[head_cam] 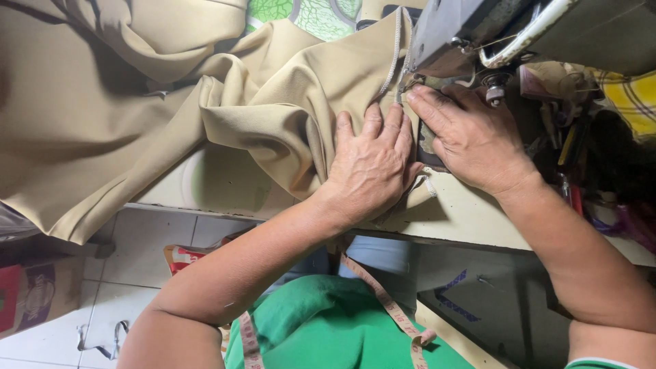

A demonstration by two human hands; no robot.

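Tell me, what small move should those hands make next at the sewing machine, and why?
Probably ease the tan fabric forward: the left hand lies flat on it, and the right hand has fingertips at the presser foot, where the edge meets the sewing machine.

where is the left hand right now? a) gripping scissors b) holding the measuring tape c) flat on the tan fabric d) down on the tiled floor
C: the left hand lies palm down, fingers spread, pressing the folded tan woven fabric onto the pale sewing table, beside the right hand near the grey sewing machine; the pink measuring tape hangs untouched around the person's neck.
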